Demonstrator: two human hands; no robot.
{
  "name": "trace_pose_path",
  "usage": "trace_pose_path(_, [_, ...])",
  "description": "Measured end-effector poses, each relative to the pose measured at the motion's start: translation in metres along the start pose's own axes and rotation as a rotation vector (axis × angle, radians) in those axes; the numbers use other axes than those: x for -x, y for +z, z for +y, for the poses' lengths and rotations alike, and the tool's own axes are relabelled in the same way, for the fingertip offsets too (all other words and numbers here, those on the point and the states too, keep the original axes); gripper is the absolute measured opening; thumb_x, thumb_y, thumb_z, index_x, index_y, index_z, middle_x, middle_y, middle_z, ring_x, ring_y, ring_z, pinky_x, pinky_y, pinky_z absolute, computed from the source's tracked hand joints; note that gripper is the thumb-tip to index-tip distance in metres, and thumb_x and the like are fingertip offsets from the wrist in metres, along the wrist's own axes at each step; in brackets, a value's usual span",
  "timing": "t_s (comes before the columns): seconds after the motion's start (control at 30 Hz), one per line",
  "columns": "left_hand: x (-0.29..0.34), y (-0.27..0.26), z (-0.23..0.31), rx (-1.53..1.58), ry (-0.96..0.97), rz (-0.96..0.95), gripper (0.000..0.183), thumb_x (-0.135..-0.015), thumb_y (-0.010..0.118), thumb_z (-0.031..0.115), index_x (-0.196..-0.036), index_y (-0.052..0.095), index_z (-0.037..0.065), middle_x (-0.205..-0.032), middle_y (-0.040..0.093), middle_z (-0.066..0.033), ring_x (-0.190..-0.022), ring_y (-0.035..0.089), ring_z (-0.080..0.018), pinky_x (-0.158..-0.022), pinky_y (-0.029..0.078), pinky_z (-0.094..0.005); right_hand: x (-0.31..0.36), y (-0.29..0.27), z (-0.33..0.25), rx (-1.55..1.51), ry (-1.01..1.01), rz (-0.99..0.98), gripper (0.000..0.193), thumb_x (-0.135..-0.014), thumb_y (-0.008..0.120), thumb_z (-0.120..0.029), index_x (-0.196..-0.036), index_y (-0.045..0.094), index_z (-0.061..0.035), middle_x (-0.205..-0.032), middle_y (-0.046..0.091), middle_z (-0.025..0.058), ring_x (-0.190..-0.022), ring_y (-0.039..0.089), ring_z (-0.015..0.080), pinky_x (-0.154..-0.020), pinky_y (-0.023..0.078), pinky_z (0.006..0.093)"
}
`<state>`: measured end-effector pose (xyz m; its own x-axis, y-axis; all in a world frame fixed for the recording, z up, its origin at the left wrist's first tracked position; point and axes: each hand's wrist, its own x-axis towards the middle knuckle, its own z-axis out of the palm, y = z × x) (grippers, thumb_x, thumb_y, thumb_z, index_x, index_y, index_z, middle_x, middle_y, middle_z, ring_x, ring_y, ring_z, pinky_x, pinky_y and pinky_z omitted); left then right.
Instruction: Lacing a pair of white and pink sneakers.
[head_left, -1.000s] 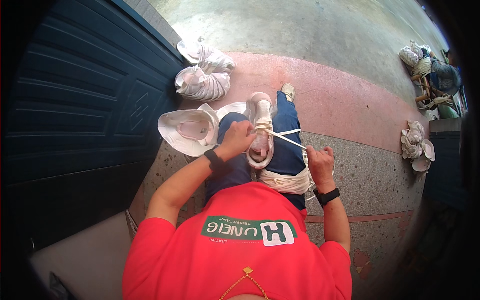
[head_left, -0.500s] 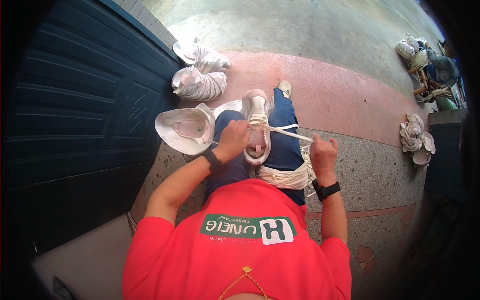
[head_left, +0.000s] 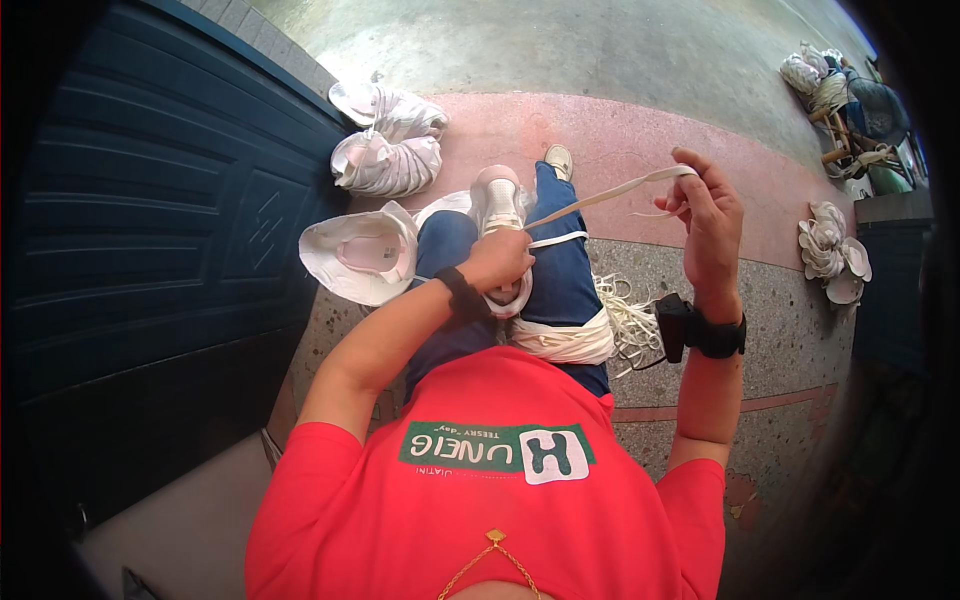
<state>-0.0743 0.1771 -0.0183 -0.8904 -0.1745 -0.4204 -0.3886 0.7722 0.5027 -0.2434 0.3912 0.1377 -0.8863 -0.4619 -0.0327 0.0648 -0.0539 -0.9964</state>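
A white and pale pink sneaker upper (head_left: pixel 497 199) rests across my lap, toe pointing away from me. Over its throat lies my left hand (head_left: pixel 502 260), fingers closed on the shoe by the lace holes; the fingertips are partly hidden. A cream shoelace (head_left: pixel 610 192) runs taut from there to my right hand (head_left: pixel 712 215), which is raised to the right with the lace pinched between its fingers. The lace's other length (head_left: pixel 560 239) lies over my right thigh. A thick bundle of cream laces (head_left: pixel 565 338) is wrapped around that thigh, its loose ends (head_left: pixel 630 318) hanging to the right.
Left of my knees sits another white shoe upper (head_left: pixel 362 254) with a pink inside. Beyond it, stacked white uppers (head_left: pixel 390 155) lean near a dark blue panelled door (head_left: pixel 190 220). More uppers (head_left: pixel 832 255) lie at the right by a dark cabinet, and a chair-like seat (head_left: pixel 850 120) holds others.
My right hand has swung up and outward to the right, drawing the lace longer. The left hand has moved slightly right and now covers the shoe's throat.
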Motion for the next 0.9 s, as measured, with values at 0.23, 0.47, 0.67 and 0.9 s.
trace_pose_path(0.23, [0.043, -0.058, 0.015, 0.718, 0.072, -0.439, 0.019, -0.092, 0.076, 0.022, -0.091, 0.07, 0.004, -0.065, 0.062, 0.0, -0.052, 0.056, -0.0078, -0.047, 0.042, -0.0241, -0.019, -0.064, 0.027, -0.116, 0.235, -0.055, 0.037, -0.1, 0.061, -0.013, -0.135, 0.061, 0.0025, -0.081, 0.059, -0.0031, -0.07, 0.057, 0.0062, -0.074, 0.056, 0.0295])
trace_pose_path(0.47, [0.166, -0.159, -0.111, 1.258, -0.028, 0.111, 0.017, -0.102, 0.065, 0.022, -0.103, 0.067, 0.006, -0.081, 0.062, -0.0003, -0.069, 0.056, -0.0083, -0.058, 0.043, -0.0251, -0.011, -0.075, 0.038, -0.698, 0.22, -0.139, 0.038, -0.104, 0.055, -0.006, -0.14, 0.052, 0.0018, -0.101, 0.061, 0.0048, -0.089, 0.061, 0.0147, -0.095, 0.053, 0.0359])
trace_pose_path(0.67, [0.209, -0.2, -0.177, 1.629, 0.052, 0.641, 0.028, -0.11, 0.055, 0.032, -0.103, 0.064, 0.007, -0.088, 0.06, -0.0035, -0.085, 0.059, -0.0144, -0.071, 0.049, -0.0302, -0.024, -0.13, 0.017, -1.126, -0.069, -0.091, 0.037, -0.104, 0.044, 0.009, -0.139, 0.053, 0.0051, -0.131, 0.063, 0.0184, -0.123, 0.062, 0.0269, -0.12, 0.042, 0.0449])
trace_pose_path(0.9, [0.202, -0.15, -0.223, 1.643, -0.137, 0.577, 0.022, -0.108, 0.057, 0.029, -0.103, 0.063, 0.009, -0.069, 0.042, 0.0058, -0.059, 0.041, -0.006, -0.053, 0.035, -0.0235, -0.003, -0.206, 0.085, -0.289, -0.017, 0.391, 0.024, -0.107, 0.053, -0.005, -0.126, 0.066, 0.002, -0.117, 0.069, 0.012, -0.11, 0.066, 0.024, -0.101, 0.053, 0.0378])
